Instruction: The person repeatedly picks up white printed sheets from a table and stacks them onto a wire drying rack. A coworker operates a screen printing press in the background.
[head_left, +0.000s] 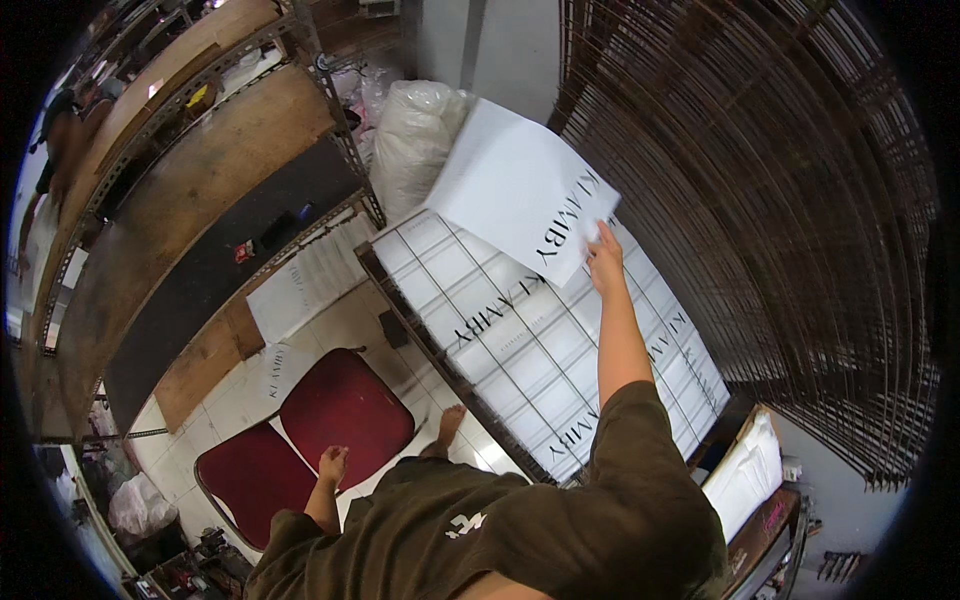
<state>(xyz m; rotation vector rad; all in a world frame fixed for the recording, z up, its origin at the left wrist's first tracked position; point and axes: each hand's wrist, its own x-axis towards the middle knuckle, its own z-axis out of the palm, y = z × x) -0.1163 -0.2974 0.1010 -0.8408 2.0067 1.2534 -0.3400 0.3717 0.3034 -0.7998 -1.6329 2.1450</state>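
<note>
With my right arm stretched forward, my right hand pinches the near corner of a large white printed sheet. The sheet is raised and tilted above a wire rack, its far left part close to a bulging clear plastic bag. Under the rack's wires lie several more white printed sheets with dark lettering. My left hand hangs low over a red-cushioned chair, its fingers curled with nothing visible in them.
Tall stacked wire racks stand along the right. At the left is a long wooden shelf with a metal frame. White printed sheets lie below it. A bare foot shows beside the chair. Another person is at the far left.
</note>
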